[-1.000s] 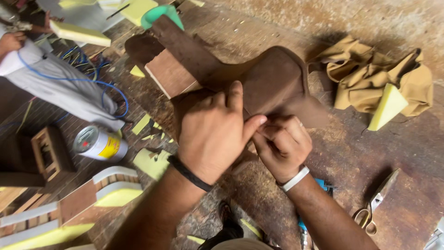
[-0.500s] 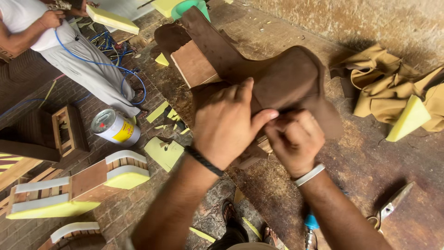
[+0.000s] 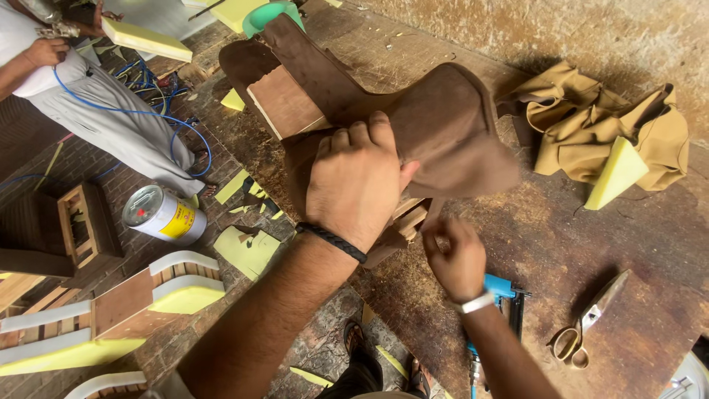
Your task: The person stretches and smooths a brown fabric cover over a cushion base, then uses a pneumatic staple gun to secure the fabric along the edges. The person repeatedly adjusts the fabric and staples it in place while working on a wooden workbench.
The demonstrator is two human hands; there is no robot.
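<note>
A wooden frame piece [image 3: 284, 100] lies on the worn workbench [image 3: 546, 244], draped in brown fabric [image 3: 450, 125]. My left hand [image 3: 358, 181] lies across the fabric at the frame's near end, palm down, thumb hooked over the cloth's edge. A dark braided band is on that wrist. My right hand [image 3: 454, 258] hovers just below the frame's bare wooden corner, fingers curled; whether it pinches anything is hidden. A pale band circles its wrist.
A blue staple gun [image 3: 498, 292] lies under my right wrist, scissors [image 3: 587, 321] to its right. Tan cloth [image 3: 591, 118] and a yellow foam wedge [image 3: 617, 174] sit at the back right. On the floor, a tin can [image 3: 162, 214] and foam-padded wooden parts [image 3: 148, 295]. Another person [image 3: 96, 111] stands at the left.
My right hand has dropped away from the fabric's edge toward me. My left hand has flattened and stays on the fabric. The view has shifted, showing more floor.
</note>
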